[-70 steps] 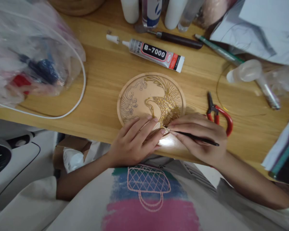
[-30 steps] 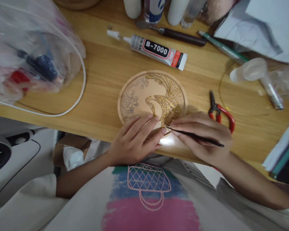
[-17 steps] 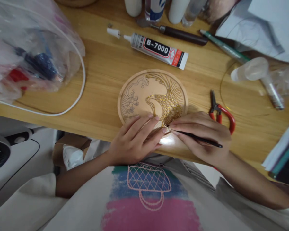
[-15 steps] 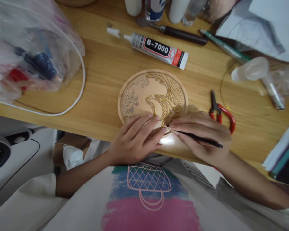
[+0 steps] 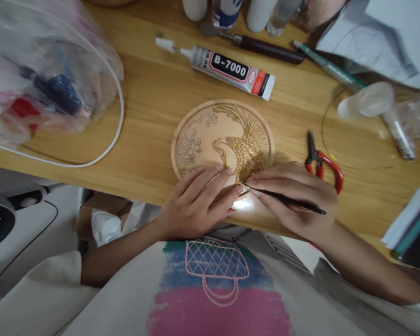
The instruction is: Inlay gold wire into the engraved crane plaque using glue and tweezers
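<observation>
A round wooden plaque (image 5: 192,126) lies near the table's front edge, drawn with wave lines on its left and a bird worked in gold wire (image 5: 248,149). My left hand (image 5: 199,200) rests over its lower edge, fingers stretched out and slightly apart. From the right, my right hand (image 5: 297,196) pinches slim black tweezers (image 5: 287,199), their tip down on the lower part of the bird beside my left fingertips. Both hands cover the plaque's lower rim. Red-handled pliers (image 5: 322,163) lie just beyond my right hand.
Behind the plaque lies a B-7000 glue tube (image 5: 231,70), its white cap (image 5: 165,45) at the nozzle. A dark-handled tool (image 5: 269,49), a green pen (image 5: 329,65) and bottles (image 5: 226,11) are farther back. A plastic bag (image 5: 56,70) and white cable (image 5: 117,130) occupy the left.
Both hands keep nearly the same pose on the plaque, with the tweezers' tip at about the same spot. The view has shifted very slightly.
</observation>
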A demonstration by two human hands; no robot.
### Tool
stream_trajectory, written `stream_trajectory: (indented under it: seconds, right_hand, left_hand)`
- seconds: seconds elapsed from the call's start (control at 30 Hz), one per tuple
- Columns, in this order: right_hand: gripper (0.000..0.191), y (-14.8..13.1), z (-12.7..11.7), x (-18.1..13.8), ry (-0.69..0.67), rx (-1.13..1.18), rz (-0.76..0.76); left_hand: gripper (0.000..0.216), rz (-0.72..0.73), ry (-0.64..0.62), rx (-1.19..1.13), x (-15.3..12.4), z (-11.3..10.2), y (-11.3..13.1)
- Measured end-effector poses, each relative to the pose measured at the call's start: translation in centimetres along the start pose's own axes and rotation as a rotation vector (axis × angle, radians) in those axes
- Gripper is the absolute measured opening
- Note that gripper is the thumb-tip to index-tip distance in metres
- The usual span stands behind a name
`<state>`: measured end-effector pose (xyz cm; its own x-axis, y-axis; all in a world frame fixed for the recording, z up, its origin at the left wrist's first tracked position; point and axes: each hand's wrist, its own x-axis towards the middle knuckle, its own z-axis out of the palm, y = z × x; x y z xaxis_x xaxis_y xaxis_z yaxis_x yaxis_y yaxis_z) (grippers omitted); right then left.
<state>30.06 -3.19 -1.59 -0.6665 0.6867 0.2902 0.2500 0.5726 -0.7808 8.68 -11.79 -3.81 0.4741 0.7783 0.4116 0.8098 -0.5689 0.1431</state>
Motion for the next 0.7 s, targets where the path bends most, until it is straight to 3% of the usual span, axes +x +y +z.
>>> stream_trajectory:
  seconds: [0.3,0.7]
  right_hand:
    - [0.023,-0.07,0.28,0.22,0.014,0.114,0.096]
    - [0.023,0.02,0.13,0.25,0.014,0.170,0.101]
  left_hand:
    - [0.037,-0.013,-0.009,0.022,0.12,-0.12,0.07]
    - [0.037,-0.014,-0.011,0.029,0.06,-0.05,0.11]
